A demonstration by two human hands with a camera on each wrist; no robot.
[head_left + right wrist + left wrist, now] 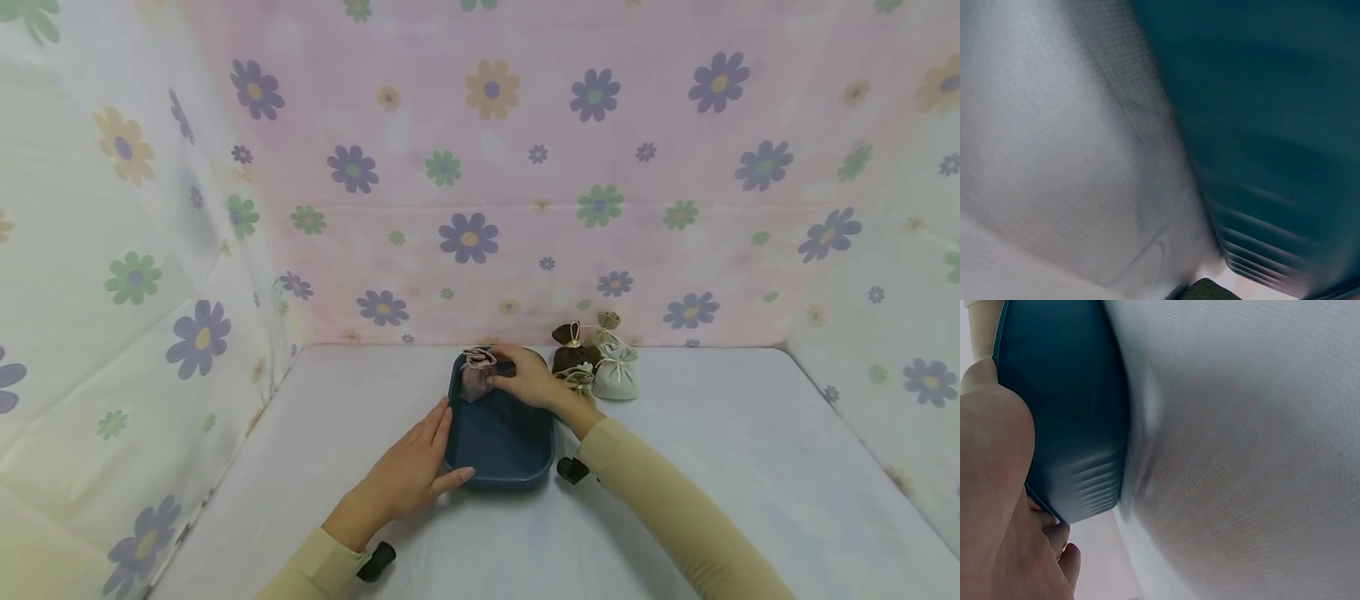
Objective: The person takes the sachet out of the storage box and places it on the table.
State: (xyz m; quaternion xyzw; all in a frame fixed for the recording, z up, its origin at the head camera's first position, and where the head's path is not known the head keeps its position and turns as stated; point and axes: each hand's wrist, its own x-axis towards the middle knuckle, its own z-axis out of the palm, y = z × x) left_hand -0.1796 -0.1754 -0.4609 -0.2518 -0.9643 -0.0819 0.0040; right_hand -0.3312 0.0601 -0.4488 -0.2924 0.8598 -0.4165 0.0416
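A blue rectangular tray stands on the white-covered table. At its far left end, inside, is a mauve cloth pouch with a gathered top. My right hand reaches over the tray from the right and pinches the pouch's right side between thumb and fingers. My left hand lies against the tray's left side, fingers straight along the wall and thumb at the near left corner. In the left wrist view, the left hand runs along the tray's rim, beside its ribbed outer wall.
Right of the tray's far end stand several drawstring pouches: a dark brown one, a pale grey one, an olive one and a tan one partly behind the right wrist. A flowered cloth wall closes off the back.
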